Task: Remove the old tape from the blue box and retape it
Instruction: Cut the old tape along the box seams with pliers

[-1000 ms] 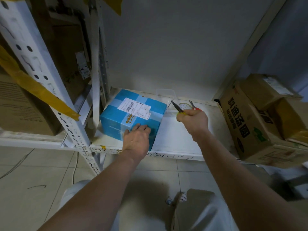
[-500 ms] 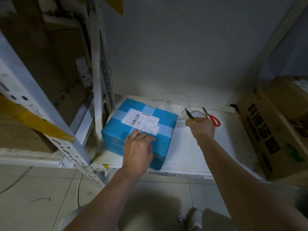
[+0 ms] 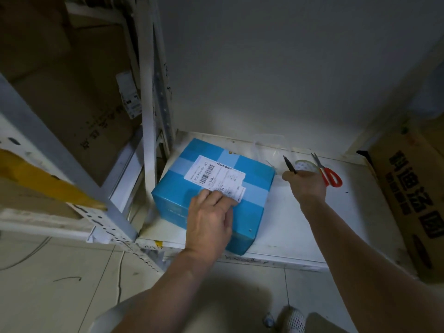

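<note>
The left hand (image 3: pixel 211 216) lies flat on top of the blue box (image 3: pixel 213 188). Its fingers are straight and close together, and the tips touch the near edge of the white label (image 3: pixel 216 175). The arm reaches up from the bottom of the view. The right hand (image 3: pixel 306 186) is curled tight around a small knife (image 3: pixel 290 165). The dark blade pokes up out of the fist, away from the person. This hand is up above the shelf, just right of the box. The box sits on the white shelf (image 3: pixel 300 219), near its left end. Pale tape strips cross its top. Red scissors (image 3: pixel 328 173) and a tape roll (image 3: pixel 305 165) lie behind the right hand. A brown carton (image 3: pixel 413 195) stands at the right.
</note>
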